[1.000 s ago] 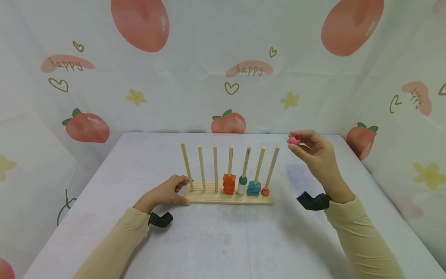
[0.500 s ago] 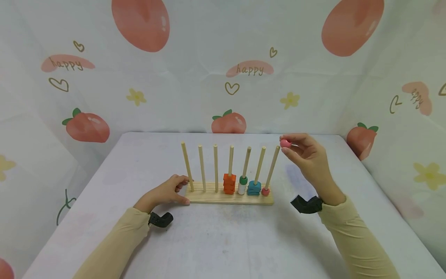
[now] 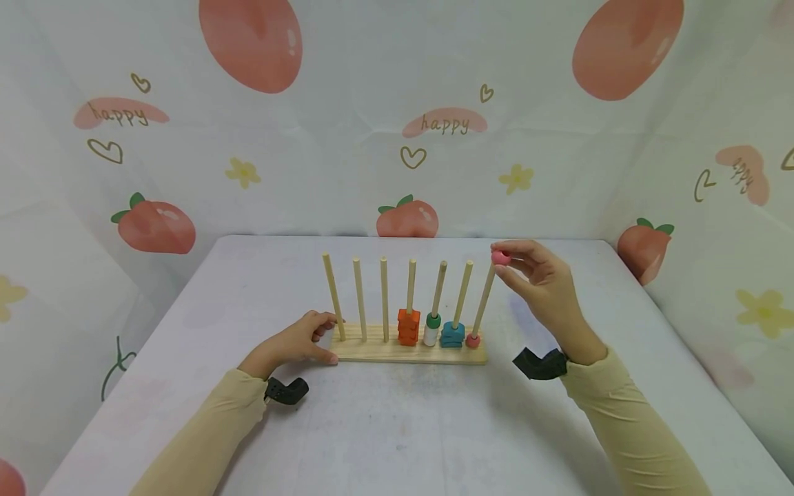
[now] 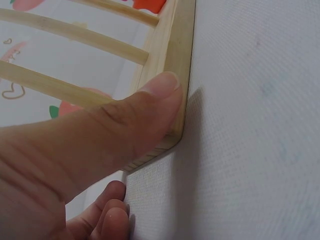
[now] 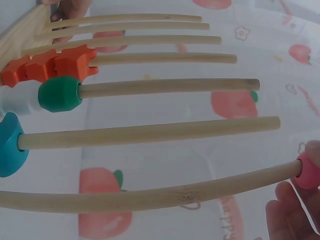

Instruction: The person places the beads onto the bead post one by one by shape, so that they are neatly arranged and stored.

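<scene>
A wooden peg board (image 3: 372, 353) with several upright pegs lies on the table. My left hand (image 3: 302, 339) grips its left end; in the left wrist view the thumb (image 4: 135, 115) presses on the front corner. At the top of the rightmost peg (image 3: 484, 303), my right hand (image 3: 542, 282) pinches a pink bead (image 3: 500, 257) between thumb and fingers. In the right wrist view the peg's tip meets the bead's hole. Another pink bead (image 3: 473, 341) sits at the foot of that same peg.
Orange pieces (image 3: 408, 327) are stacked on the middle peg. Right of them come a green bead (image 3: 433, 320) over white ones (image 3: 430, 336), then blue pieces (image 3: 452, 335). The three left pegs (image 3: 361, 303) are bare. A patterned cloth wall (image 3: 310, 193) stands behind the table.
My right hand has moved left and slightly down with the pink bead, from right of the board to the rightmost peg's tip. The left hand keeps its place.
</scene>
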Demonstrator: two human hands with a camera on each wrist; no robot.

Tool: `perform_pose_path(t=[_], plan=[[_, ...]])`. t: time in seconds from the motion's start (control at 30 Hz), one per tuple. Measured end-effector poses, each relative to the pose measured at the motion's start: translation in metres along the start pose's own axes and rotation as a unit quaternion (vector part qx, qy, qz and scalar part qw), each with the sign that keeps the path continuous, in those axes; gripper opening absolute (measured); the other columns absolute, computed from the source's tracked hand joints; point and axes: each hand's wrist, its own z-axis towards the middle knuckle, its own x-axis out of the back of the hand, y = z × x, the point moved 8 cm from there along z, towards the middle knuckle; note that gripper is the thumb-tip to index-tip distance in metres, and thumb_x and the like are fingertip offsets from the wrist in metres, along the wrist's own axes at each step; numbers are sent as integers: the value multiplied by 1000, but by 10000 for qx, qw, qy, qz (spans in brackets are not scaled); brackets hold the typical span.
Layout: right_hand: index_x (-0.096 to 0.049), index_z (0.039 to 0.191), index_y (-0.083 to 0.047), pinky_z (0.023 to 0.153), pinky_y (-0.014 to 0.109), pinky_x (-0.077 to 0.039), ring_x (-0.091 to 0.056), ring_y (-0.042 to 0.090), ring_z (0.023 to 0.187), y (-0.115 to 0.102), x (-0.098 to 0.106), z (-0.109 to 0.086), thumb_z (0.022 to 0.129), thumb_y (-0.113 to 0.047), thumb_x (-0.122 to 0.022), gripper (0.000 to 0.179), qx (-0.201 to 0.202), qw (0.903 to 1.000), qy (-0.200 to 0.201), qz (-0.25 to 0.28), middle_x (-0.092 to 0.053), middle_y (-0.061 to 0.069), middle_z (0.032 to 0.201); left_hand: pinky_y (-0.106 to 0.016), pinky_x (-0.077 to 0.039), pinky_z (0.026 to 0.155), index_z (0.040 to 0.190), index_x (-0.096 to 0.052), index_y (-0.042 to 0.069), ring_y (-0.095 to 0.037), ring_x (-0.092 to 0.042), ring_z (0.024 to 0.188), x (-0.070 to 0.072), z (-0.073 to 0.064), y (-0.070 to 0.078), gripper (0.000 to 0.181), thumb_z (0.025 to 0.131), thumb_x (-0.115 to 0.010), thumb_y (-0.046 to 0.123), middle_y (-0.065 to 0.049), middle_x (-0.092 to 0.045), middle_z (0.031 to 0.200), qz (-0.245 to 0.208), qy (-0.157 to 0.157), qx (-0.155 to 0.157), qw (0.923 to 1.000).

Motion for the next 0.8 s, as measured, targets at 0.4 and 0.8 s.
perform_pose_path(t=[0.4,0.8], plan=[[-60,112,11,91,18,-49,-64,6,100,4,-6,-1,78,24,-62,37,52,9996,-251,-143,-66,-3,111,-44,-40,95,134,-45,-4,-28,-42,106,0,0,0,76,74,-85,18,-20,-42,121,10,4,-18,10000],[-60,113,12,92,19,-48,-63,7,105,6,-5,0,79,23,-62,35,28,9995,-308,-90,-66,-3,113,-44,-40,96,135,-45,-4,-28,-43,106,0,0,-1,78,73,-85,21,-20,-42,122,65,29,5,10000]])
